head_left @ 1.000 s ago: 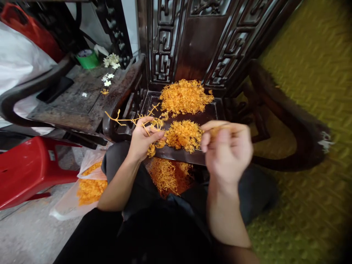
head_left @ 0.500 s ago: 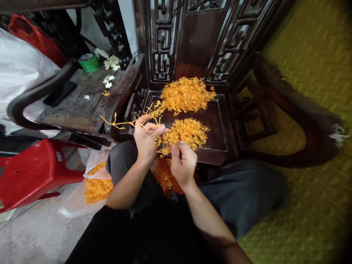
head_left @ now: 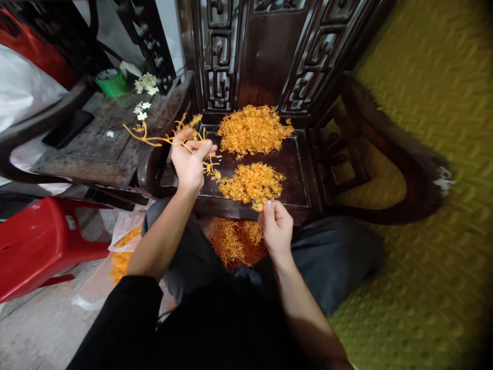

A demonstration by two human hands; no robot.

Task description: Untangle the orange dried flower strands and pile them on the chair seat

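My left hand (head_left: pixel 190 163) grips an orange branching sprig (head_left: pixel 162 137) that sticks out to the left over a dark carved wooden chair seat (head_left: pixel 296 174). Just below the seat's front edge, my right hand (head_left: pixel 276 228) pinches a small orange piece (head_left: pixel 259 206) between thumb and fingers. Two heaps of small orange pieces lie on the seat: a near heap (head_left: pixel 250 182) by my right hand and a far heap (head_left: pixel 252 129) by the chair back. More orange pieces (head_left: pixel 231 241) lie in a bag between my knees.
To the left is a second dark chair seat (head_left: pixel 103 141) with white flowers (head_left: pixel 144 85), a green tape roll (head_left: pixel 110 82) and a black phone (head_left: pixel 67 128). Lower left: red plastic stool (head_left: pixel 38 241) and plastic bag of orange material (head_left: pixel 119 257). Yellow-green matting (head_left: pixel 423 231) covers the right.
My right hand dropped from above the near heap to the seat's front edge, pulling off a small piece. My left hand lifted the sprig up and left.
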